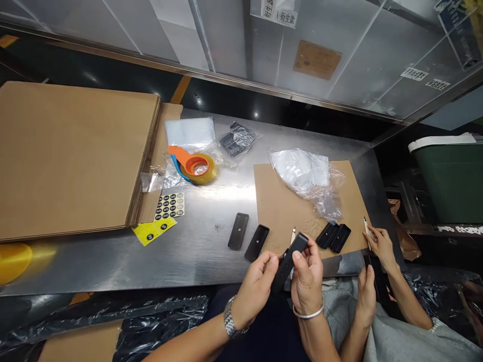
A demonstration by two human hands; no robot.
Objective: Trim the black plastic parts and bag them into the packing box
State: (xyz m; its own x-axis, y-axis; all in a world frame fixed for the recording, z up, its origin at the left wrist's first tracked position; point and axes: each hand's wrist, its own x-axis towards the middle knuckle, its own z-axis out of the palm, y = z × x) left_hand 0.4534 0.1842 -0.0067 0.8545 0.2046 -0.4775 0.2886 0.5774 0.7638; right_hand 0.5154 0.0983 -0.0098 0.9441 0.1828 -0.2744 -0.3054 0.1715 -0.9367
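A long black case with raised lettering (286,267) is held between my two hands at the table's front edge. My left hand (257,284), with a metal watch at the wrist, pinches its left side. My right hand (307,281), wearing a silver bangle, grips its upper right side with the thumb on top. Just beyond my hands, a light-handled tool (293,235) is partly hidden. To the left lie a dark grey tray piece (238,231) and a black tray piece (257,242). Two more black pieces (327,235) (340,238) rest on the cardboard sheet.
On the metal table (204,261) are stacked cardboard (75,161), an orange tape dispenser (196,165), sticker sheets (171,205), and plastic bags (302,168) on a cardboard sheet (271,201). At right, another person's hands (382,246) hold a light-handled tool and a dark item.
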